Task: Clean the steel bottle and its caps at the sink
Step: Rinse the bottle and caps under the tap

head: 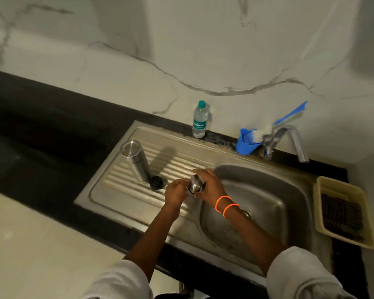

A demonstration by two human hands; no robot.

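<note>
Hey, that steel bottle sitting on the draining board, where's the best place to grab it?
Wrap a hand round the smooth middle of the steel bottle, coming from its open left side. It seems to stand mouth-down, closed base up, so the top gives nothing to hook. A black cap sits close at its foot, so avoid gripping low.

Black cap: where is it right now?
Head view: the black cap sits on the drainboard, beside the steel bottle, just left of the left hand.
</note>
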